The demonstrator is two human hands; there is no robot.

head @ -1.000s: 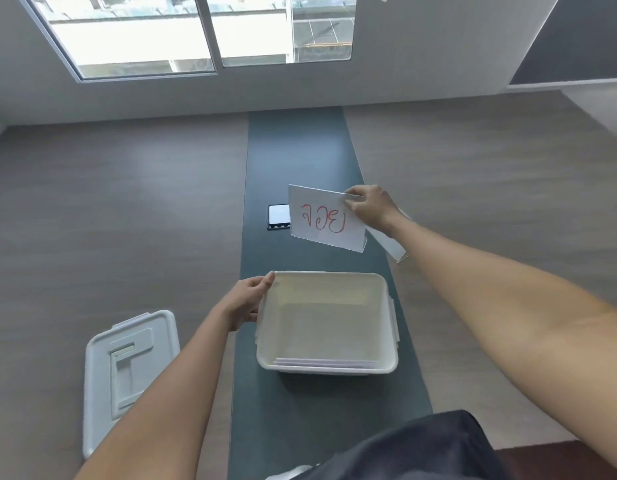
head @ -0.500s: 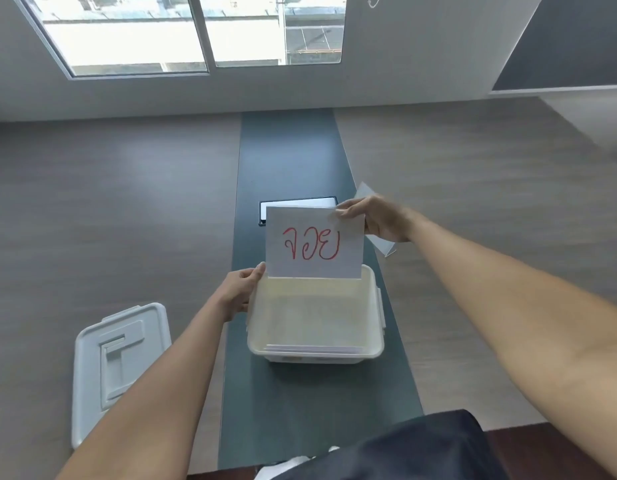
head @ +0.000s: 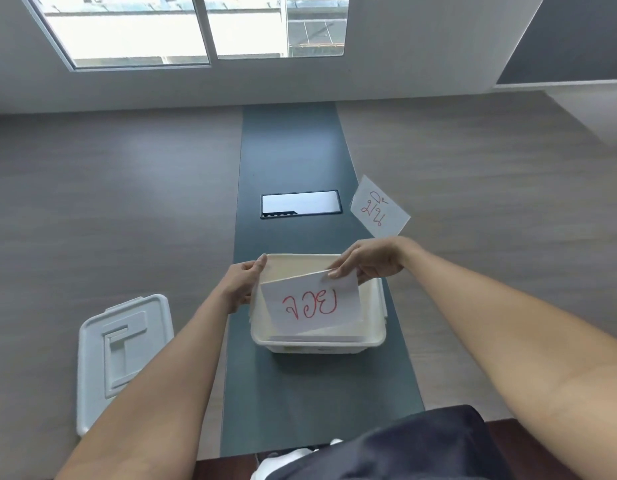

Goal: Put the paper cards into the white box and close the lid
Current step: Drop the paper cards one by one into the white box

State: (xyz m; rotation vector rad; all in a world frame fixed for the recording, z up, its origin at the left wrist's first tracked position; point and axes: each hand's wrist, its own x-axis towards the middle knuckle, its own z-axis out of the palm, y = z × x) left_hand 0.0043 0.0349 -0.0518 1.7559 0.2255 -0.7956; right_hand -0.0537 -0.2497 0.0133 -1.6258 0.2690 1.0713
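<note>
The open white box (head: 376, 332) stands on the dark strip of the table in front of me. My right hand (head: 367, 259) pinches the top edge of a white paper card with red writing (head: 312, 304), which is tilted and reaches down inside the box. Other cards lie flat on the box's floor near its front wall. My left hand (head: 241, 284) grips the box's far left corner. One more white card with red writing (head: 379, 207) rests on the table beyond the box, to the right. The white lid (head: 122, 351) lies on the table to the left.
A dark phone or tablet (head: 300, 203) with a bright reflecting screen lies on the dark strip (head: 293, 150) beyond the box. The grey wood table (head: 109, 202) spreads out on both sides. A wall with windows stands behind the far edge.
My right hand has brought the card down from above the box's far rim into the box. The card on the table behind it is now uncovered. My left hand stays on the box.
</note>
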